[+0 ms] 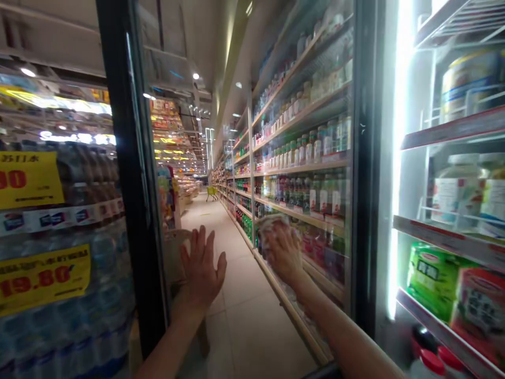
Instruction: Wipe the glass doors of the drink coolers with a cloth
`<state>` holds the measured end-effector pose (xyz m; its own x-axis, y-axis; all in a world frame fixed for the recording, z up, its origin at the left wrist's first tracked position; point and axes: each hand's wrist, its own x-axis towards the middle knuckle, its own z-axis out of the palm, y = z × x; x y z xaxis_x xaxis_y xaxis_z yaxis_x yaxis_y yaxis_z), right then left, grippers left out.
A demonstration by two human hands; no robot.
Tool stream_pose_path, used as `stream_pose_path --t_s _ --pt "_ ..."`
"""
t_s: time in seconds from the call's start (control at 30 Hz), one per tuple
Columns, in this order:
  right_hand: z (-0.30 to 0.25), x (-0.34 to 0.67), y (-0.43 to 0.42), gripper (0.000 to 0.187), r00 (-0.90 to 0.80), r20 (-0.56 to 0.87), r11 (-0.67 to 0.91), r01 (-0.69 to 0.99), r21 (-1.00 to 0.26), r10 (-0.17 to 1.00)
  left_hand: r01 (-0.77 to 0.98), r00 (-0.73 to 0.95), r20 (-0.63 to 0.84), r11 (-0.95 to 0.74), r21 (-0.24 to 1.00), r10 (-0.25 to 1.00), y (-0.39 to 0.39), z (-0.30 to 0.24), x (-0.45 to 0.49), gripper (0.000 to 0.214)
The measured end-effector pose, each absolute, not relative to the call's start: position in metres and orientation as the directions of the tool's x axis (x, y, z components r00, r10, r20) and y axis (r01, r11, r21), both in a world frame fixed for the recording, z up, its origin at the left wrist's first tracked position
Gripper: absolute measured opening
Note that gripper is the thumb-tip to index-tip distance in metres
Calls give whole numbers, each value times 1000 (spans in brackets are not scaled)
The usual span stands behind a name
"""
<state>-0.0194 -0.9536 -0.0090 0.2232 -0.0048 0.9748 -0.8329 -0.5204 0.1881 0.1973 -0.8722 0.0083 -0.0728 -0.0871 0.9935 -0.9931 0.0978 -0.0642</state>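
Note:
My left hand (pixel 201 266) is raised flat, palm forward and fingers spread, holding nothing. It is close to a glass cooler door (pixel 244 131) with a black frame, though I cannot tell if it touches the pane. My right hand (pixel 283 253) is curled around a crumpled, whitish plastic-wrapped package (pixel 272 230). The package's contents and label are hidden. Behind the glass, store shelves of bottled drinks (pixel 303 147) rise beyond both hands, partly blurred by reflections.
A brightly lit cooler shelf with jars and a green box (pixel 434 281) stands at the right. Bottled water with yellow price signs (pixel 43 279) fills the left. A tiled aisle (pixel 240 295) runs ahead to a yellow shopping cart (pixel 212 193).

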Motion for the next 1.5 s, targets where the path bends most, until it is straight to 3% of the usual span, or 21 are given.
stream_pose_path --t_s 0.07,0.13,0.2,0.3,0.37,0.4,0.5,0.57,0.63,0.73,0.8,0.83,0.93,0.97,1.03,1.13,1.23,1.27,1.33,1.43,1.5 --pt "2 -47 -971 49 -94 996 -437 -896 -86 -3 -988 -126 990 95 -119 -69 -879 14 188 59" --pt "7 -57 -978 51 -239 971 -390 -892 -229 -23 -989 -126 991 86 -121 -46 -886 18 184 59" --pt "4 -45 -973 53 -102 993 -428 -897 -114 -51 -990 -110 993 97 -106 -39 -892 19 182 58" --pt "-2 -15 -959 54 355 935 -567 -775 281 -22 -990 -74 994 129 -63 -86 -899 19 179 57" --pt "1 -14 -961 51 399 916 -584 -752 305 -35 -984 -89 988 165 -67 -126 -903 17 174 57" --pt "4 -23 -966 50 290 955 -555 -806 206 -66 -980 -103 985 183 -76 -142 -904 16 173 57" --pt "13 -65 -986 50 -249 961 -400 -874 -276 -120 -975 -118 982 206 -86 -149 -909 12 170 61" --pt "11 -79 -989 51 -388 914 -346 -847 -404 -119 -975 -122 984 203 -95 -127 -913 11 170 64" --pt "2 -71 -982 51 -242 962 -362 -891 -273 -128 -975 -130 987 195 -109 -100 -914 10 171 66" --pt "-11 -47 -967 49 242 962 -464 -872 158 -129 -969 -147 986 209 -128 -81 -914 9 170 67" --pt "-13 -53 -968 47 337 929 -473 -850 231 -151 -965 -159 984 222 -139 -74 -913 9 169 67" --pt "-13 -66 -972 47 244 954 -437 -888 147 -175 -964 -164 984 225 -144 -72 -912 9 169 67" --pt "-9 -120 -993 48 -260 949 -263 -917 -301 -178 -963 -176 983 216 -160 -58 -910 7 165 68" --pt "-9 -134 -999 50 -368 915 -230 -888 -398 -162 -964 -178 983 211 -162 -56 -909 6 164 68" --pt "-15 -139 -1001 52 -433 889 -214 -864 -456 -149 -965 -181 983 202 -168 -45 -907 5 161 68" --pt "-36 -98 -984 49 -244 951 -278 -916 -291 -191 -963 -192 981 202 -180 -41 -904 5 159 67" --pt "-54 -59 -963 47 224 950 -458 -883 103 -217 -961 -193 979 212 -175 -65 -900 5 160 64" --pt "-56 -58 -961 46 310 927 -497 -850 173 -209 -961 -193 978 217 -172 -79 -899 5 160 63" --pt "-57 -75 -967 46 197 955 -470 -880 73 -220 -958 -200 975 229 -173 -102 -897 3 162 63" --pt "-54 -114 -984 51 -270 938 -303 -895 -328 -218 -954 -205 969 248 -167 -139 -891 -6 160 64" --pt "-56 -117 -985 54 -364 909 -269 -872 -409 -202 -959 -193 966 244 -147 -173 -888 -16 157 65"
